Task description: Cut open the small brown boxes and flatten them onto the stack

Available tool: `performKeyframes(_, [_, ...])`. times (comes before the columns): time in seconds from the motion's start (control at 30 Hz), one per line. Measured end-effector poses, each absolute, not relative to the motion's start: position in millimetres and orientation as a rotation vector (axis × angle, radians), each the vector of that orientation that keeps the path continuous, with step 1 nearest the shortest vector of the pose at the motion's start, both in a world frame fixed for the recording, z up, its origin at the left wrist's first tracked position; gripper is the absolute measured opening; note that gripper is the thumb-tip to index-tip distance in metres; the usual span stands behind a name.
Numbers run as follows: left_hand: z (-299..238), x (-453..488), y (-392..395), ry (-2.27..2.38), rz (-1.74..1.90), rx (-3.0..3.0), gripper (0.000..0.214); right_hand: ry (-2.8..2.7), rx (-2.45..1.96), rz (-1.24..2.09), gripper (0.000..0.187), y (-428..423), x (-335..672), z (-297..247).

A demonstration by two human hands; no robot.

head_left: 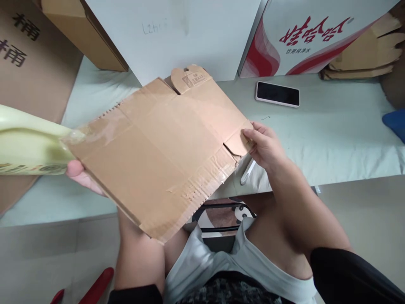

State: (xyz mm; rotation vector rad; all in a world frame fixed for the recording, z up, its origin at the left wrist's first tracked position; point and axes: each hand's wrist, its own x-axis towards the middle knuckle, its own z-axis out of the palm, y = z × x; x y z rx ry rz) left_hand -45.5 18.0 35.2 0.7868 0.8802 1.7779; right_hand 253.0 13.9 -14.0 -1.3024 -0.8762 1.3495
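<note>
Flattened brown cardboard box (152,143), folding seemingly done
Left hand (85,177) and right hand (265,143) grip its edges; clear tape (210,174) remains.

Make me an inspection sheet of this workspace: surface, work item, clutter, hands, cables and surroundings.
Surface: pale green cloth, somewhat wrinkled.
Work item: flattened cardboard carton, held up, clear tape along some edges.
Clutter: phone, dark screen up; slim white object, partly hidden; pale yellow bottle.
Hands: left hand supports the carton's left edge, mostly hidden beneath; right hand pinches a flap at its right end.
Cables: nothing seen.
Surroundings: white box; red-and-white box with red characters; tiled floor.
</note>
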Motion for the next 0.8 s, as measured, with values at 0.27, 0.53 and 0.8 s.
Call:
performKeyframes(0.27, [33.4, -45.4, 16.3, 0.705, 1.477, 0.733, 0.069, -0.624, -1.167, 1.162, 0.033, 22.6, 254.6, -17.6])
performKeyframes(0.53, [27.6, -61.9, 21.5, 0.741, 1.752, 0.801, 0.065, -0.931, -1.138, 1.692, 0.053, 7.6, 251.1, -2.7])
performKeyframes(0.8, [23.1, -81.3, 25.5, 0.941, 1.745, 0.746, 0.066, -0.973, -1.177, 1.69, 0.063, 5.9, 255.3, 3.6])
